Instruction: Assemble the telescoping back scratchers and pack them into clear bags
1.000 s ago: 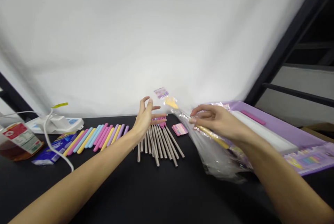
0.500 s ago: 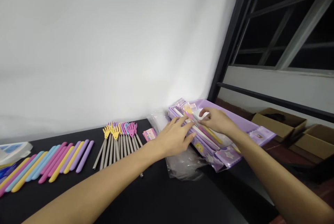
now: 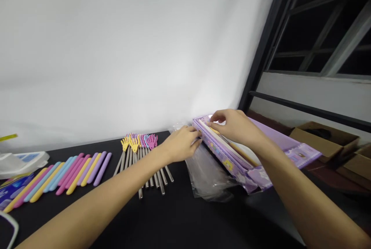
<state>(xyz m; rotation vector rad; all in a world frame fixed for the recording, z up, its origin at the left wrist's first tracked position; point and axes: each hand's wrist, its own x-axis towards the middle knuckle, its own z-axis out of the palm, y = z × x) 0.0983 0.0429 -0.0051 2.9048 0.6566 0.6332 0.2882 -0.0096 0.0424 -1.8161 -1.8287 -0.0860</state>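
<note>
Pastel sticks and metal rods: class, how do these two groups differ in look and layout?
The pastel sticks are thick and multicoloured; the metal rods are thin and grey. The sticks have plain ends; the rods end in small coloured hand shapes. The sticks lie in a tidy row; the rods fan out. Both lie on the black table.
</note>
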